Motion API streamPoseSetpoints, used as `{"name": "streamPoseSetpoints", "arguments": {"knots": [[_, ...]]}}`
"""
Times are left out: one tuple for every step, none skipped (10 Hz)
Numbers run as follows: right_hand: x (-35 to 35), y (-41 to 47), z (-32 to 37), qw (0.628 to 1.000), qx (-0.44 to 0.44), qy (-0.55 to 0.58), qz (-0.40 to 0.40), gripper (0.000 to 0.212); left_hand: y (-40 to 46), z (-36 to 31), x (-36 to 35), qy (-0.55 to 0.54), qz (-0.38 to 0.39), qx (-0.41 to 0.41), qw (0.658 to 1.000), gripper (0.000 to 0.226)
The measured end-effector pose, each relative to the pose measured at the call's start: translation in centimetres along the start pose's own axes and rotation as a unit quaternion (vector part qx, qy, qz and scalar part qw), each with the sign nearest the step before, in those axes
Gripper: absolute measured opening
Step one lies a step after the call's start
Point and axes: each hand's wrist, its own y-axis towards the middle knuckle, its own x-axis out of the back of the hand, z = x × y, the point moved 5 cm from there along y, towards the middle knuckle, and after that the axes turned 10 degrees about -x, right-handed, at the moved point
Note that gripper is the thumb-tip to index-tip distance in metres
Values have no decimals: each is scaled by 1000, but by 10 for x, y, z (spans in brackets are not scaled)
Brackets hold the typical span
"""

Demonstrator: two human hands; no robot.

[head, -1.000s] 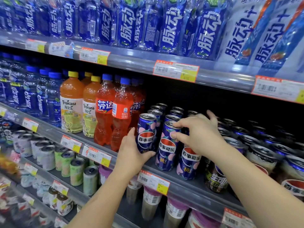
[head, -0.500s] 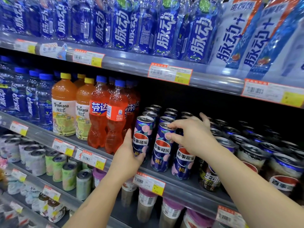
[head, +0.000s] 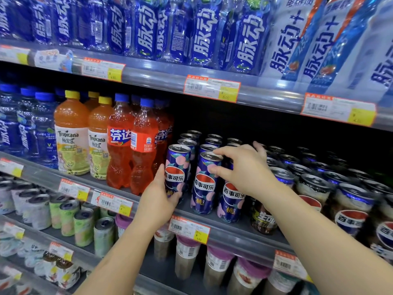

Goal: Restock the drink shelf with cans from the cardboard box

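Note:
Tall dark-blue peach Pepsi cans stand in rows on the middle drink shelf [head: 212, 228]. My left hand [head: 158, 201] grips the front-left can [head: 177, 167] low on its side, thumb up along its left. My right hand [head: 244, 169] pinches the second front can [head: 204, 184] at its rim and side with forefinger and thumb, while its other fingers curl over the third front can [head: 231, 203]. More cans of the same kind [head: 209, 142] fill the rows behind. The cardboard box is out of view.
Orange Fanta bottles [head: 131, 145] and Tropicana bottles [head: 72, 133] stand just left of the cans. Shorter Pepsi cans [head: 348, 209] crowd the right. Blue drink bottles [head: 148, 28] fill the shelf above, and cans and cups [head: 83, 222] the shelf below. Price tags [head: 189, 228] line the edges.
Both hands stay on the front cans. The view has shifted a little; the cans and hands sit slightly lower and further left in frame than a second ago.

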Motion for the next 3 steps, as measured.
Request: {"name": "streamPoseSetpoints", "arguments": {"knots": [[16, -10, -12, 998, -8, 21, -59, 39, -2, 6, -4, 9, 2, 13, 1000, 79], [40, -23, -44, 992, -45, 17, -113, 31, -3, 6, -6, 5, -5, 19, 1000, 79], [58, -41, -80, 984, -101, -1, -144, 26, -12, -9, 4, 8, -60, 18, 998, 83]]}}
